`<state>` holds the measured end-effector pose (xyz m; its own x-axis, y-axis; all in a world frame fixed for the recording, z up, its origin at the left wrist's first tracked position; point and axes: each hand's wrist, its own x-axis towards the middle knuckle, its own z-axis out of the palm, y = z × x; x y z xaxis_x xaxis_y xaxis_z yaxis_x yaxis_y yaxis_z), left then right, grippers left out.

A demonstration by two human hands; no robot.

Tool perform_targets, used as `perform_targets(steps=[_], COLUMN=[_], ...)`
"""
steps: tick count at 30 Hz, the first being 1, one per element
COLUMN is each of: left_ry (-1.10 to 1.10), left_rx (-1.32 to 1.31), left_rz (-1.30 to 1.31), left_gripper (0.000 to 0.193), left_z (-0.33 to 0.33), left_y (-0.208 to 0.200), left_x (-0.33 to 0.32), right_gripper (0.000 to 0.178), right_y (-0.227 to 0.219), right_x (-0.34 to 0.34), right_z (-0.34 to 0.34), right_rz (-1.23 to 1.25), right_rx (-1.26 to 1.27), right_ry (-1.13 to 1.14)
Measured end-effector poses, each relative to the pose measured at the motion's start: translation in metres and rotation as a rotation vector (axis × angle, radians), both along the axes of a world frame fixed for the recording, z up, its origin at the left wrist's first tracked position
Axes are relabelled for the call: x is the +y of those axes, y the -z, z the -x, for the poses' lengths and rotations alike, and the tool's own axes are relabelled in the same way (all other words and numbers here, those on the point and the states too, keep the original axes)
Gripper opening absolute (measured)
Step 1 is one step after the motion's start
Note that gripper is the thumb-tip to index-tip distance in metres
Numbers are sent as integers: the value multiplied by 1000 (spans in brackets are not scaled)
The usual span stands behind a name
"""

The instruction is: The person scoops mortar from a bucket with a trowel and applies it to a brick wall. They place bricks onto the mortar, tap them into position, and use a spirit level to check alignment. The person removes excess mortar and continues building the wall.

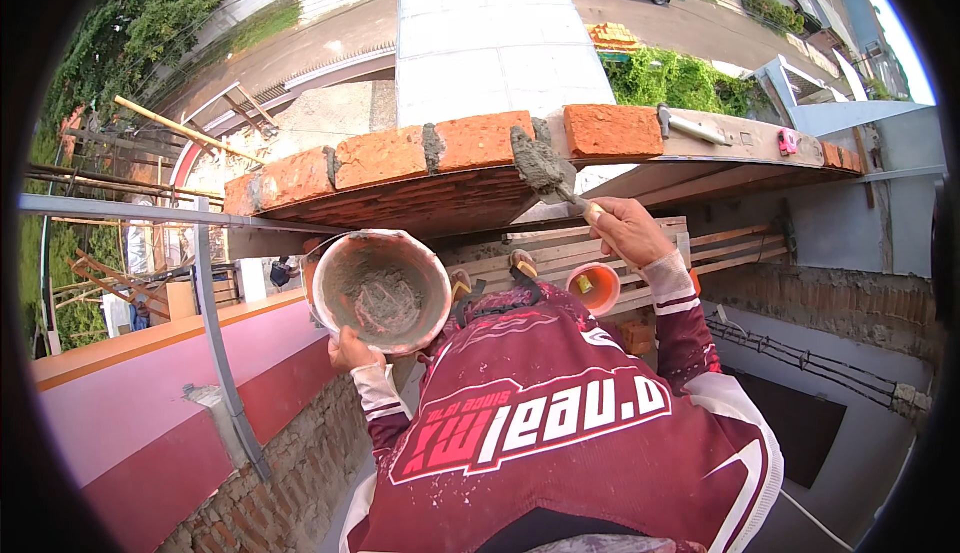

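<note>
Maroon-and-white fabric jersey (530,423) nearest. L hand (352,350) clamps round mortar-smeared plastic bucket (437,278) nr rim; R hand (632,233) closed on handle of steel trowel (568,181) w/ grey mortar (537,160), blade by gap in orange clay-brick row (488,143). Room btwn bucket & trowel.

Trowel, bucket and brick course with mortar

Trowel (565,181): metal blade heaped with wet grey mortar (539,163); at 1 o'clock from centre, blade pointing toward 11, handle toward 4. Overlaps the gap between two bricks in view; contact cannot be told.

Bucket (338,275): round, pale-rimmed, at 8 o'clock; open mouth facing the camera, inner wall smeared grey, more mortar at the bottom.

Brick course (487,140): orange-red bricks, running in a curve from 10 o'clock past 12; several joints filled with grey mortar.
</note>
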<state>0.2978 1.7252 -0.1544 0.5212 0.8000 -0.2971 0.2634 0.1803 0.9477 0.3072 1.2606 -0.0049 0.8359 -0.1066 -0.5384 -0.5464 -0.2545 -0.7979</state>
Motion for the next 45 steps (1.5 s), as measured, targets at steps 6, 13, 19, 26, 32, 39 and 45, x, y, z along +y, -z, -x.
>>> perform_targets(steps=[6, 13, 19, 26, 32, 39, 45], left_ry=[46, 122, 119, 233, 236, 181, 149], left_rx=[-56, -65, -51, 51, 77, 72, 87], left_rz=[49, 104, 105, 67, 82, 129, 165], left_gripper=[7, 5, 14, 14, 20, 19, 7], left_z=[-22, -40, -43, -58, -60, -59, -71], left_y=[-13, -3, 14, 10, 26, 43, 29], left_x=[-5, 13, 38, 50, 67, 75, 93], right_gripper=[29, 31, 35, 44, 48, 34, 25], right_y=[16, 41, 38, 59, 88, 164, 221], right_x=[-19, 40, 54, 78, 60, 128, 137], right_z=[-17, -54, -46, -60, -22, 58, 24], right_rz=[795, 1098, 1104, 1132, 930, -77, -147], right_rx=[-110, 53, 49, 65, -269, -335, -308], right_ry=[-31, -45, -58, -11, 398, 931, 1030])
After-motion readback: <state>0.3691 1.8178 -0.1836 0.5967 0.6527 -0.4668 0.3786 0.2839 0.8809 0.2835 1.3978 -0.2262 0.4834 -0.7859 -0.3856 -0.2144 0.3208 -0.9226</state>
